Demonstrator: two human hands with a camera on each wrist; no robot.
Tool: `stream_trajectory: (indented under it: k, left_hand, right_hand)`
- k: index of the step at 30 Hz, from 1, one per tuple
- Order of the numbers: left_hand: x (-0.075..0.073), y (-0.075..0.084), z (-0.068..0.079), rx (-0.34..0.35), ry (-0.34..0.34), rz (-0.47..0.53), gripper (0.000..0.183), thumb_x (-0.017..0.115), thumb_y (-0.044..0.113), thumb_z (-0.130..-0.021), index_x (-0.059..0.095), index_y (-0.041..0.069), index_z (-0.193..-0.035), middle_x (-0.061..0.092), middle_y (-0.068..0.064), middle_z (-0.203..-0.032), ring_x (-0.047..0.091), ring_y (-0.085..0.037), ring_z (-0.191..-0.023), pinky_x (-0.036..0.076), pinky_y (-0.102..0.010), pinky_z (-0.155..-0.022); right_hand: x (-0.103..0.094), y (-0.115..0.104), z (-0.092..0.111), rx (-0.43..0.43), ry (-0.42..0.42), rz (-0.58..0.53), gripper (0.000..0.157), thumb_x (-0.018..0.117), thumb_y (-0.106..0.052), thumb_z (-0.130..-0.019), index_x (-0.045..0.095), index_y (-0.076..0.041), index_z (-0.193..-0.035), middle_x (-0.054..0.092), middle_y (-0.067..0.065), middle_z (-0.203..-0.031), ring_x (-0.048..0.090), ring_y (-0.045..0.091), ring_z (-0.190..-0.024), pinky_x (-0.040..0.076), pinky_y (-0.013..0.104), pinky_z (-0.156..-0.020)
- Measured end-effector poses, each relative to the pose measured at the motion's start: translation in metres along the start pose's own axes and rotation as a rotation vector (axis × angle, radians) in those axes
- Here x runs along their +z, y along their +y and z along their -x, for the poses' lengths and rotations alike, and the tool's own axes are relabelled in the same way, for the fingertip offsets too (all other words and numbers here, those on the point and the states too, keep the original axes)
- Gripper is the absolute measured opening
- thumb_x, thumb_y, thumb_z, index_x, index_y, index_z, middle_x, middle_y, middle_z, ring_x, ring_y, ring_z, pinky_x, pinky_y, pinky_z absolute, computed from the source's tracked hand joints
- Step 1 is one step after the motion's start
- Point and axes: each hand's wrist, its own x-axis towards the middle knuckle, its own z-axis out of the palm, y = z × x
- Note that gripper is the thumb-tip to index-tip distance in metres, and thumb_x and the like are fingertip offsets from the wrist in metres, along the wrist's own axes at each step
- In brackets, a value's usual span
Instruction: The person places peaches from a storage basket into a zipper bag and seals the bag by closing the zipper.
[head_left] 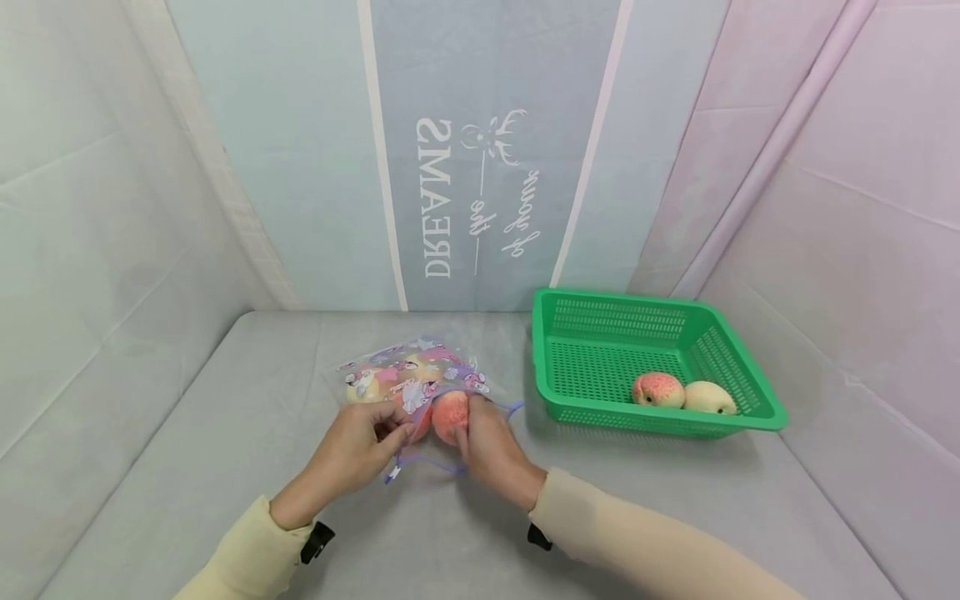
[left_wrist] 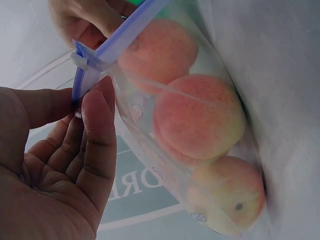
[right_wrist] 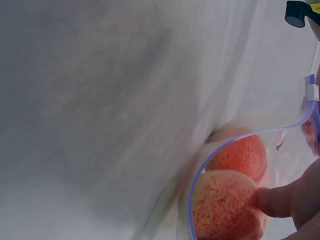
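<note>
A clear zip bag (head_left: 397,354) with a purple seal and printed cartoon patterns lies on the grey surface, its mouth open towards me. Several peaches show through its film, one of them a yellowish peach (left_wrist: 235,192). My left hand (head_left: 358,443) pinches the bag's rim beside the white slider (left_wrist: 79,61) between thumb and fingers. At the mouth, my right hand (head_left: 495,446) holds a red-speckled peach (right_wrist: 225,205), its thumb pressing the side. That peach sits within the purple rim, touching another red peach (right_wrist: 245,157). My right fingertips are hidden behind the peach in the head view.
A green plastic basket (head_left: 551,400) stands right of the bag. Inside its near right part lie a red-speckled peach (head_left: 657,390) and a pale peach (head_left: 709,398). Fabric walls enclose the grey surface (head_left: 247,400) at the back and both sides.
</note>
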Motion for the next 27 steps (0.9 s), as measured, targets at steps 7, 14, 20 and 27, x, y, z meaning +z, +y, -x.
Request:
stream_trajectory:
  k: [7,14,20,27]
  left_hand:
    - [0.001,0.001,-0.001,-0.010,0.003,0.000,0.023,0.072,0.000,-0.090,0.067,0.016,-0.074,0.060,0.011,-0.063,0.053,-0.003,-0.054,0.044,-0.023,-0.050]
    - [0.001,0.000,-0.001,0.008,-0.004,-0.004,0.025,0.074,0.004,-0.093,0.068,0.017,-0.073,0.061,0.011,-0.066,0.053,-0.004,-0.056,0.046,-0.024,-0.051]
    - [0.001,0.000,-0.001,0.001,-0.009,-0.004,0.019,0.075,0.005,-0.093,0.070,0.014,-0.076,0.063,0.008,-0.066,0.055,-0.004,-0.057,0.048,-0.024,-0.052]
    - [0.001,0.000,-0.001,0.015,-0.017,0.006,0.022,0.075,0.005,-0.093,0.069,0.017,-0.076,0.064,0.005,-0.067,0.055,-0.004,-0.056,0.048,-0.024,-0.052]
  right_hand:
    - [0.011,-0.004,-0.010,0.111,0.014,-0.041,0.048,0.064,-0.010,-0.101,0.045,0.017,-0.137,0.059,0.029,-0.121,0.059,0.040,-0.118,0.051,0.050,-0.099]
    - [0.020,-0.002,-0.018,0.169,0.055,-0.050,0.018,0.062,-0.012,-0.102,0.061,0.004,-0.095,0.061,0.013,-0.090,0.061,0.026,-0.088,0.054,0.045,-0.079]
    - [0.031,-0.002,-0.023,0.206,0.166,-0.128,0.016,0.063,-0.011,-0.101,0.063,0.003,-0.092,0.066,0.015,-0.089,0.066,0.031,-0.090,0.055,0.048,-0.080]
    - [0.038,-0.003,-0.031,0.308,0.230,-0.188,0.014,0.062,-0.014,-0.102,0.062,-0.002,-0.094,0.062,0.009,-0.081,0.062,0.024,-0.084,0.052,0.046,-0.076]
